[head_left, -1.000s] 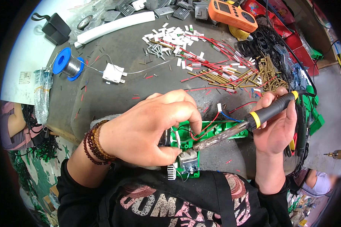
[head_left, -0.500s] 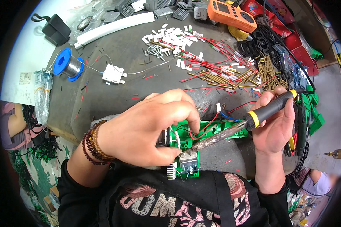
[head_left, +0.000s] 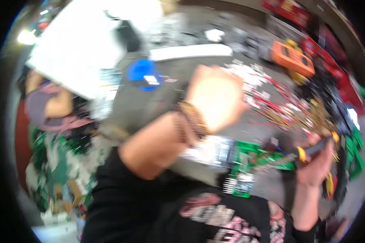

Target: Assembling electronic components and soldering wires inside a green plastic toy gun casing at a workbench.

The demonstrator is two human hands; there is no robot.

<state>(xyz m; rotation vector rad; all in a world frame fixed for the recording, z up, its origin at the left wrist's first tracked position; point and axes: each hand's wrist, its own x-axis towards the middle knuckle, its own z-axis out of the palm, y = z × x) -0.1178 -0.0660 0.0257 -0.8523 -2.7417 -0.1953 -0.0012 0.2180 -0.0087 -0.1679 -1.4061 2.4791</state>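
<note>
The whole picture is smeared by motion. My right hand is closed round the black-and-yellow handle of a soldering iron, its metal shaft pointing left over a green plastic housing with electronic parts and wires in it. Over the table beyond that housing is my left hand, a bracelet on its wrist, near the pile of small white pieces. Blur hides its fingers and anything in them. A blue spool stands to its left.
A white foam strip lies at the back, with an orange multimeter on the right. Red wires and brass-coloured rods are spread right of my left hand. Green parts lie at the far right. Another person's arm shows at left.
My left hand has left the green housing and moved away over the table. The view has swung, shifting the scene rightward. My right hand still holds the soldering iron.
</note>
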